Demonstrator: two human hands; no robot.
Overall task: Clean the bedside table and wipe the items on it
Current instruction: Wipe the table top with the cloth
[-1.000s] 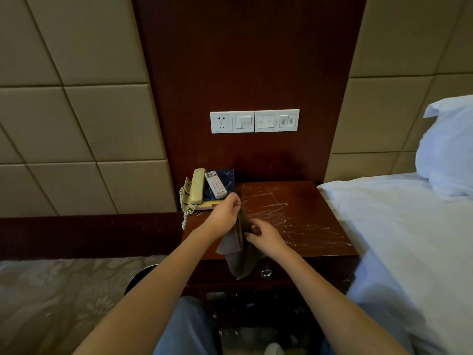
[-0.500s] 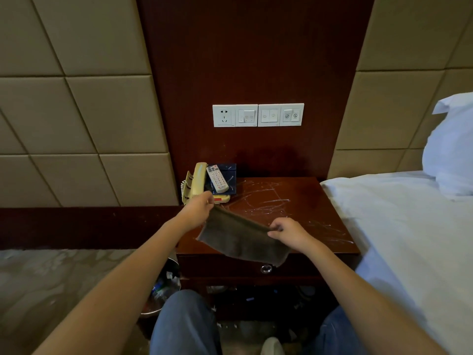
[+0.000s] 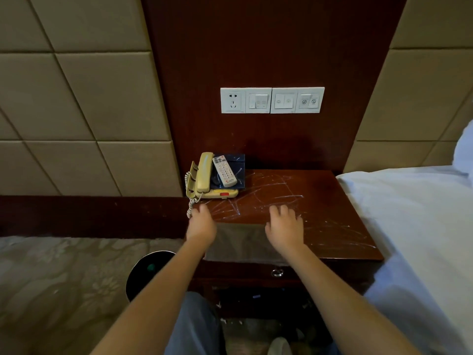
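The dark red bedside table [image 3: 322, 198] shows white scratch-like streaks across its top. A grey cloth [image 3: 240, 242] lies spread flat along its front edge. My left hand [image 3: 202, 226] grips the cloth's far left corner and my right hand [image 3: 284, 226] its far right corner, fingers reaching onto the wood. At the back left of the table stands a beige corded telephone [image 3: 202, 175]. A white remote control [image 3: 224, 171] rests beside it on a dark blue tray [image 3: 239, 162].
A white-sheeted bed [image 3: 422, 226] with a pillow [image 3: 464, 149] abuts the table's right side. A round black bin [image 3: 151, 267] stands on the carpet to the left. A socket and switch panel [image 3: 271, 99] is on the wall above. The drawer has a ring pull [image 3: 277, 272].
The cloth was bunched between my hands, then stretched out in the air. Now it lies flat on the table's front, with my hands apart at its far corners.
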